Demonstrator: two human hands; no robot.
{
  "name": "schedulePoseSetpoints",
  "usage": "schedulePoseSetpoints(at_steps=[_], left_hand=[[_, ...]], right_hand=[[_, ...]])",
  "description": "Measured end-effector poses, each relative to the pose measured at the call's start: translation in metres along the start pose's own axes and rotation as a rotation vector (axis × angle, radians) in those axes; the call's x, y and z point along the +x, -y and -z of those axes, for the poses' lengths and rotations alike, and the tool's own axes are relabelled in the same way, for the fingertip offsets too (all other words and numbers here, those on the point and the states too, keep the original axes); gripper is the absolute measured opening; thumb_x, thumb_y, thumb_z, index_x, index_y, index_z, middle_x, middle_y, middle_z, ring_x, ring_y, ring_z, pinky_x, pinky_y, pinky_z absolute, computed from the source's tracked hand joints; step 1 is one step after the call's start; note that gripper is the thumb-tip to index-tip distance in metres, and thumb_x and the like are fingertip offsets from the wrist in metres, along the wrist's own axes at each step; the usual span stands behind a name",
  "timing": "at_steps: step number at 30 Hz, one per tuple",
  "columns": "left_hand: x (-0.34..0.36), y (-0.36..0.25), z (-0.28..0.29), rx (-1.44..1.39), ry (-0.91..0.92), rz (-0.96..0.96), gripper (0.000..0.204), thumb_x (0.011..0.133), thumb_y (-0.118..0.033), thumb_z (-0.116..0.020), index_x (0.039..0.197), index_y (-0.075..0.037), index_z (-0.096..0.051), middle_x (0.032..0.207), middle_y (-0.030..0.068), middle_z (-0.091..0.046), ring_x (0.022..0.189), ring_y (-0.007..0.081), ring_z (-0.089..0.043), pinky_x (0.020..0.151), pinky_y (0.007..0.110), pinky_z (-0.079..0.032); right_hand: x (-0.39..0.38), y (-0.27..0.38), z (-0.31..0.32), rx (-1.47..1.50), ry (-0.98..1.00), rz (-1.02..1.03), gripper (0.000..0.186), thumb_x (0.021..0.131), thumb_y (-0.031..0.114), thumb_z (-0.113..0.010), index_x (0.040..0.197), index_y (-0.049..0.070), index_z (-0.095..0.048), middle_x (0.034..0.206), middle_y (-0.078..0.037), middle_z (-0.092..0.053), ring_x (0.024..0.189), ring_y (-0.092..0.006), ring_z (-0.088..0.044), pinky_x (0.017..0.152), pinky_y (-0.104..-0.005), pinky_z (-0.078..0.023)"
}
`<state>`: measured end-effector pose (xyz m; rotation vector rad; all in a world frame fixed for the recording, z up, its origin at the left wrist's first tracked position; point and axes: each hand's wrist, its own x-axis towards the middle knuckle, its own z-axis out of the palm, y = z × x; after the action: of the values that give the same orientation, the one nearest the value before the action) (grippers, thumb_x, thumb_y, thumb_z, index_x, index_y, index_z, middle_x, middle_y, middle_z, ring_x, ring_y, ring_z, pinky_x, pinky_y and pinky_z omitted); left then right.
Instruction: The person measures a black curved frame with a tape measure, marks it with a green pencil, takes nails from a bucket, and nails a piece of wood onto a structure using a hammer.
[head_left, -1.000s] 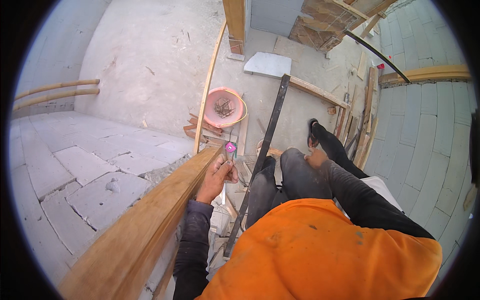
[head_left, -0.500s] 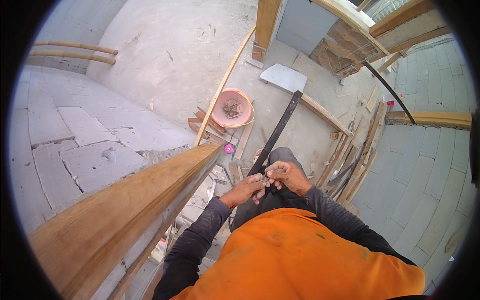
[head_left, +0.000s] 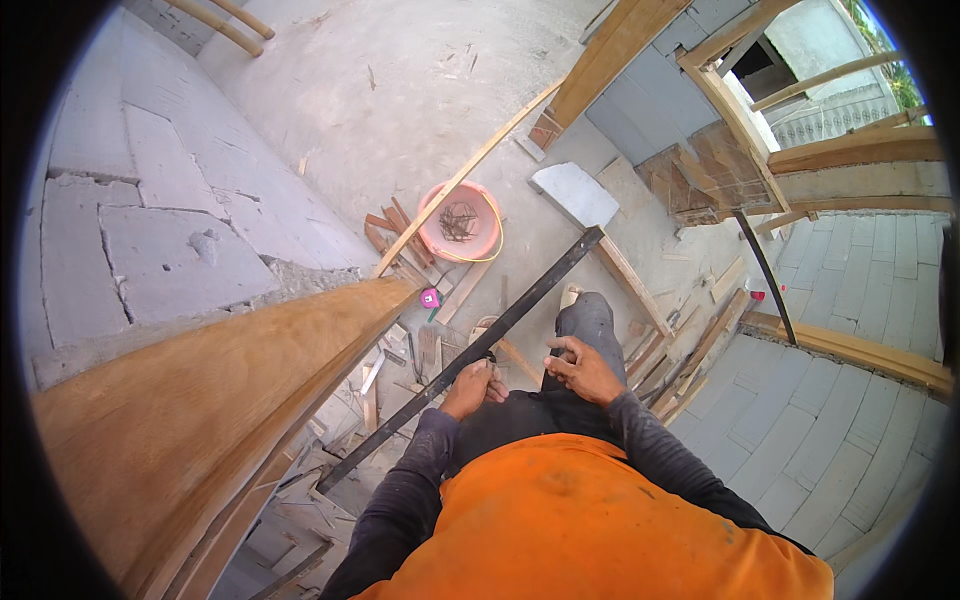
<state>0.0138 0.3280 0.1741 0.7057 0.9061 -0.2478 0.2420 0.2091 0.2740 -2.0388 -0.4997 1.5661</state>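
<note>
Over my lap, my left hand (head_left: pixel 474 388) is closed, its fingers curled together. Whatever it may hold is too small or hidden to make out. To its right, my right hand (head_left: pixel 583 368) is held apart from it, with the fingers loosely bent and spread and nothing visible between them. A long black bar (head_left: pixel 510 319) slants across in front of me, passing just beyond my left hand. Farther out stands a pink bucket (head_left: pixel 430 238) with a yellow handle, holding thin brown pieces (head_left: pixel 458 222). Close to the bucket lies a pink tape measure (head_left: pixel 430 298).
A thick wooden frame member (head_left: pixel 230 370) rises at my left beside a grey block wall (head_left: pixel 190 250). A thin wooden strip (head_left: pixel 470 178) slants past the bucket. A pale slab (head_left: pixel 575 195) lies ahead. Timber lengths (head_left: pixel 700 345) lie along the right block wall (head_left: pixel 800 410).
My hands, which were together at the fingertips, have moved apart. The right fingers have spread. My view has shifted, and more of the black bar shows at the lower left.
</note>
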Motion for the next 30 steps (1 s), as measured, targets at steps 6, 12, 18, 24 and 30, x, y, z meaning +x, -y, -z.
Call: schedulePoseSetpoints(at_steps=[6,12,18,24,30], left_hand=[[0.023,0.083,0.003,0.403,-0.595,-0.267,0.047,0.1,-0.041,-0.041,0.083,0.0,-0.058,0.087,0.0218,-0.069,0.071,0.038,-0.066,0.066,0.045,-0.05],[0.071,0.124,-0.095,0.421,-0.875,0.047,0.049,0.1,-0.045,-0.054,0.078,-0.002,-0.059,0.075,0.0268,-0.063,0.074,0.0485,-0.063,0.068,0.053,-0.045],[0.117,0.174,-0.144,0.339,-1.031,0.147,0.042,0.098,-0.037,-0.063,0.073,-0.003,-0.057,0.067,0.0256,-0.059,0.064,0.0465,-0.061,0.058,0.051,-0.043],[0.132,0.206,-0.17,0.132,-1.138,0.156,0.036,0.095,-0.025,-0.069,0.069,-0.003,-0.055,0.06,0.0219,-0.054,0.054,0.0413,-0.056,0.052,0.046,-0.043],[0.134,0.186,-0.179,0.128,-1.265,0.048,0.041,0.099,-0.032,-0.063,0.075,0.0,-0.055,0.061,0.02,-0.052,0.053,0.0335,-0.051,0.056,0.044,-0.042]], right_hand=[[0.095,-0.021,0.05,-0.081,0.072,-0.149,0.071,0.094,0.042,-0.072,0.146,0.0,-0.046,0.117,-0.019,-0.069,0.102,-0.0251,-0.067,0.083,-0.0356,-0.053],[0.355,-0.089,0.076,-0.195,0.194,-0.344,0.086,0.086,0.042,-0.08,0.149,-0.003,-0.042,0.13,-0.021,-0.064,0.118,-0.0283,-0.065,0.083,-0.0382,-0.059],[0.595,-0.144,0.013,-0.125,-0.039,-0.226,0.106,0.078,0.045,-0.088,0.154,-0.003,-0.032,0.141,-0.029,-0.054,0.13,-0.0384,-0.055,0.097,-0.051,-0.056],[0.684,-0.171,-0.042,0.173,0.034,-0.101,0.052,0.088,0.019,-0.078,0.132,0.003,-0.055,0.112,-0.016,-0.069,0.091,-0.0293,-0.071,0.07,-0.0411,-0.064],[0.577,-0.15,0.011,0.028,-0.164,0.019,0.039,0.079,0.002,-0.071,0.117,-0.002,-0.066,0.105,-0.017,-0.074,0.094,-0.0288,-0.073,0.085,-0.038,-0.055]])
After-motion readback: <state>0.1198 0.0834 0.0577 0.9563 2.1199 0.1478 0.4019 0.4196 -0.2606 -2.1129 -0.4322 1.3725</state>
